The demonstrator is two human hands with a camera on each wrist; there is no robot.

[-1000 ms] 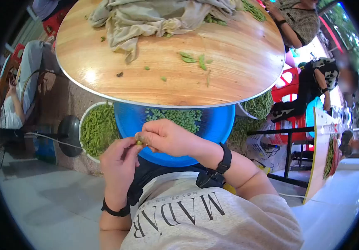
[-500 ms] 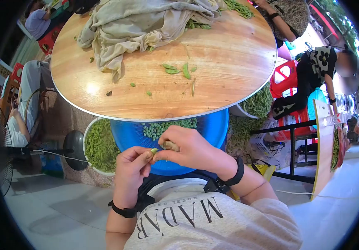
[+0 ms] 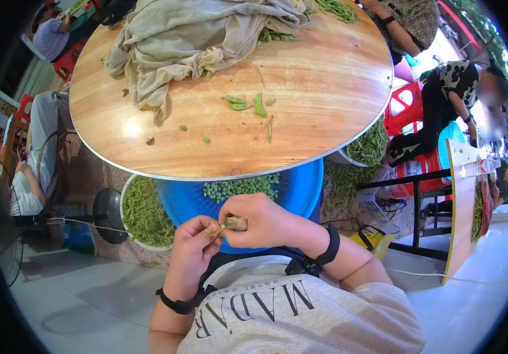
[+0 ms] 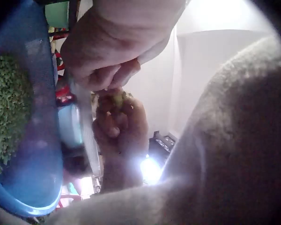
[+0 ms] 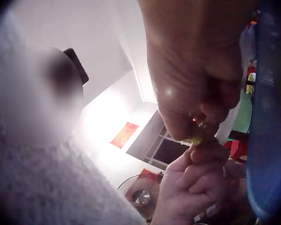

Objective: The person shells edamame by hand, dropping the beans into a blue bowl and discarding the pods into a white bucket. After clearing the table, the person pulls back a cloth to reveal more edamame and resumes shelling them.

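My left hand (image 3: 195,251) pinches a small green bean pod (image 3: 223,228) between thumb and fingers. From the other side my right hand (image 3: 261,219) grips the same pod, so the fingertips of both hands meet around it. In the right wrist view a bit of the pod (image 5: 196,138) shows between the hands, mostly covered by fingers. A greyish-brown piece (image 3: 236,223) sits at the curled fingers of the right hand. Below and beyond the hands is a blue basin (image 3: 178,197), with shelled green beans (image 3: 242,187) heaped in it.
Over the basin's far side juts a round wooden table (image 3: 218,147), bearing a crumpled cloth (image 3: 183,44) and loose pods (image 3: 237,103). A white tub of pods (image 3: 145,212) stands left, another heap of pods (image 3: 367,144) right. Several people sit around; a fan (image 3: 9,224) is far left.
Both hands have shifted right in the head view. Half a second ago more of the pod showed between them; now the fingertips are closer together and cover most of it.
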